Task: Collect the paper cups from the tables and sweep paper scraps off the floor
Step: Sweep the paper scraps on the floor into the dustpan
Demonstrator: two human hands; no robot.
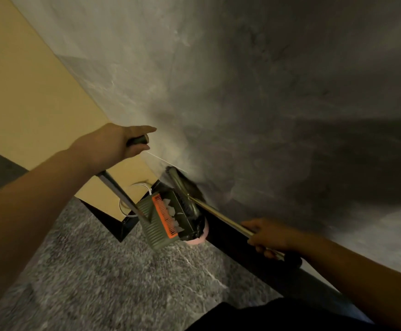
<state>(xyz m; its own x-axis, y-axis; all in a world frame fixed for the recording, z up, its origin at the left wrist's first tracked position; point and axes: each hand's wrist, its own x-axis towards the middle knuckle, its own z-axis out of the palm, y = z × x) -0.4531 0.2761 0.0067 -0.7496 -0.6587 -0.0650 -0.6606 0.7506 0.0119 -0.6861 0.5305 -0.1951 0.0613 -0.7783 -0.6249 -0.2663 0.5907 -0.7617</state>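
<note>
Left hand (113, 144) gripped my dustpan (161, 218) handle, right hand (266, 235) clutched my broom (182, 185); paper scraps (173, 213) lay inside, a bin (199, 232) beneath.

I cannot tell what the pale crumpled bits (173, 212) in the grey-green ribbed dustpan (157, 220) are. At five o'clock from them, a pink round object (200, 237) lies mostly hidden behind the pan. The whole view is motion-blurred.

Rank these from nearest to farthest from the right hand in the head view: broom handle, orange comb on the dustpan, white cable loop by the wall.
1. broom handle: gripped in the right hand.
2. orange comb: on the dustpan, left of that hand.
3. white cable loop: farther left, beyond the dustpan, against the yellow wall.
</note>
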